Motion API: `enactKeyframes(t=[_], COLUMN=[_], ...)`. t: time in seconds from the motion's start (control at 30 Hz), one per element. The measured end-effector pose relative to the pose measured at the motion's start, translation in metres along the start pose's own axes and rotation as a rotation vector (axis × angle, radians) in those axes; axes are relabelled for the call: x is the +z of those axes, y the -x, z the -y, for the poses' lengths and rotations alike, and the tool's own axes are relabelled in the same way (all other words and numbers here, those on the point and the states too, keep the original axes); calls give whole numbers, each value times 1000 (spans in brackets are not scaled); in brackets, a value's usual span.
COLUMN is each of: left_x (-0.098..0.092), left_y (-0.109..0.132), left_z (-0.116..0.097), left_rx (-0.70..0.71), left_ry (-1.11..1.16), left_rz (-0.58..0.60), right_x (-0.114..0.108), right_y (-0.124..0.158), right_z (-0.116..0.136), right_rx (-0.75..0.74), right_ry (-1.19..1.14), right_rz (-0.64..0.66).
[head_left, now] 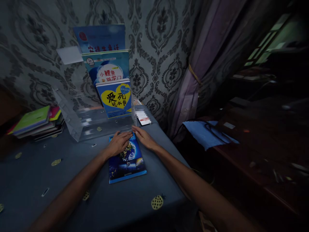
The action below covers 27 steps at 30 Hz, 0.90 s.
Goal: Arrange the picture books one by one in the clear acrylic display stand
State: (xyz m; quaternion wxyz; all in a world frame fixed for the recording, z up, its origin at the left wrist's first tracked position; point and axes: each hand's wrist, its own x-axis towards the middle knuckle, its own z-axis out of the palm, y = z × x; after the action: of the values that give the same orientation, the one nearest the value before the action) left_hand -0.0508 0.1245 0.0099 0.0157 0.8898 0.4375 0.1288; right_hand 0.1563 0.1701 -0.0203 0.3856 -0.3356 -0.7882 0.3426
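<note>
A dark blue book (127, 162) with a planet on its cover lies flat near the table's right side. My left hand (119, 143) rests on the upper part of its cover, fingers stretched out and pointing right. Beside the book's upper right corner is my right hand (144, 138), its fingers extended toward the left fingertips. Just behind both hands stands a clear acrylic rack (96, 125). Its right part holds upright books in tiers: a blue and yellow one (116, 100) in front, a teal one (108, 69) behind, and a blue one (101, 37) at the back.
A stack of colourful books (33, 124) lies left of the rack. A phone-like object (143, 117), partly pixelated, sits right of it. The patterned tablecloth (72, 167) covers the table. A tied curtain (193, 77) hangs at right, near a dark red table (256, 174) bearing blue cloth (207, 133).
</note>
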Motion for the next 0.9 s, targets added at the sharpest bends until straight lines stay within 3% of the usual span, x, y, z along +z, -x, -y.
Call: enactKeyframes(t=[0.5,0.9], left_x=[0,-3], left_y=[-5,8], left_z=[-6,-23], left_rx=[78,155], left_ry=[-1,16], left_rz=[-10,-3], right_x=[0,0], right_y=[-2,-3], right_z=[-4,0], right_rx=[-3,-17], right_ry=[24,53], right_rz=[14,14])
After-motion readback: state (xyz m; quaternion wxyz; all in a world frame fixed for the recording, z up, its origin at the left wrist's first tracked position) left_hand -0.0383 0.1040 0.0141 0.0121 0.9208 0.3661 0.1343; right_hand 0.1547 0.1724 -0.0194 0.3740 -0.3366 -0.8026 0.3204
